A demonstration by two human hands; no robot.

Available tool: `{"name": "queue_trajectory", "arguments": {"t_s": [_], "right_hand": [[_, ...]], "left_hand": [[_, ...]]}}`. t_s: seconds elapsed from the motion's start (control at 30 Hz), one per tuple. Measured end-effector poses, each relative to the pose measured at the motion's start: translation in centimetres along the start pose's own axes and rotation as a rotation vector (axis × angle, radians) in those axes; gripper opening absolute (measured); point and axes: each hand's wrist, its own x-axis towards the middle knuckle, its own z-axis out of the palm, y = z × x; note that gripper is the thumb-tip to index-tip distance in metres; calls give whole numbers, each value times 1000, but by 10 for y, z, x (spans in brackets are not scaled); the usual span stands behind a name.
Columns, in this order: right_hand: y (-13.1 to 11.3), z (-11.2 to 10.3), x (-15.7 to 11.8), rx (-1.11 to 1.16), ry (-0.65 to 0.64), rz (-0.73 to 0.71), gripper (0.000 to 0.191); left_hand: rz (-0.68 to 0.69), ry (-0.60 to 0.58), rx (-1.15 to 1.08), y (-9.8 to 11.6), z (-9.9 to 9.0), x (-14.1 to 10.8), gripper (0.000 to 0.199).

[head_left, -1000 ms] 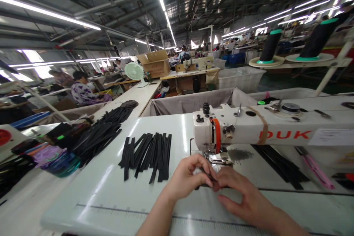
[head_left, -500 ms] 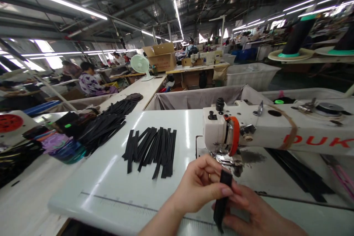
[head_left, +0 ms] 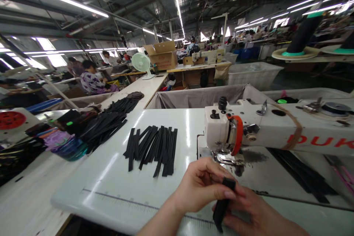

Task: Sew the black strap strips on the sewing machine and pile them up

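A short black fabric strip is held between my two hands at the front edge of the sewing table. My left hand pinches its upper part between thumb and fingers. Around its lower part close the fingers of my right hand, partly hidden behind the strip. Just beyond them is the presser foot area of a white sewing machine with an orange guard. To the left, a row of black strips lies fanned out on the table.
More black strips lie under the machine arm, near pink-handled scissors. A large heap of strips covers the side table at left, by a blue tub. A green fan and cardboard box stand farther back; a co-worker sits left.
The strip's top end has tilted a little to the right and lower, still in both hands. The camera view has shifted slightly.
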Motion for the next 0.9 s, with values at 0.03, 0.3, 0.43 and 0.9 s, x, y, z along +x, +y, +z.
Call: {"name": "queue_trajectory", "arguments": {"t_s": [0.03,0.3,0.43,0.9], "right_hand": [[-1,-1,0,-21,7,-12,19],[-6,-7,12,186,-43,-173,19],[7,2,11,86,181,-29,2],[3,10,12,-665,325,-272,39]], "left_hand": [[-15,14,14,0,0,0,27],[-160,507,248,6,-5,11,35],[-460,477,323,-4,-22,10,41],[-266,247,1574,-24,-29,7,8]]}}
